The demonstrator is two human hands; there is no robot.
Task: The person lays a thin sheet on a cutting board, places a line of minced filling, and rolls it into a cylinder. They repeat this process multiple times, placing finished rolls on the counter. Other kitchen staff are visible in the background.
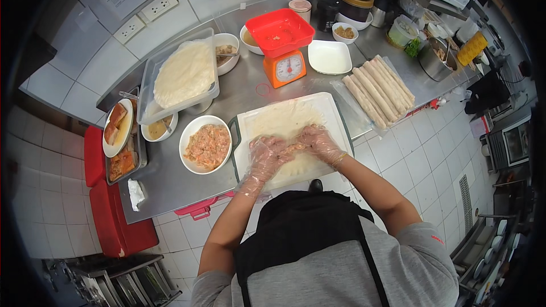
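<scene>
My left hand (269, 155) and my right hand (318, 143), both in clear plastic gloves, hold a strip of minced filling (294, 148) between them. The strip lies over a pale, thin wrapper sheet (286, 117) spread on a white cutting board (335, 111) with dark handles. My fingers curl around the filling's two ends and hide part of it. Left of the board stands a white bowl of orange-pink minced filling (207, 147). Finished-looking pale rolls (379, 89) lie side by side on a plastic sheet to the right.
Behind the board are an orange kitchen scale (285, 68) with a red pan (279, 30) and a white square plate (329, 57). A plastic tub (145, 108) holds stacked wrapper sheets (185, 74). At far left, a plate of meat (123, 147) rests over a metal tray (140, 153). A steel pot (433, 68) stands far right.
</scene>
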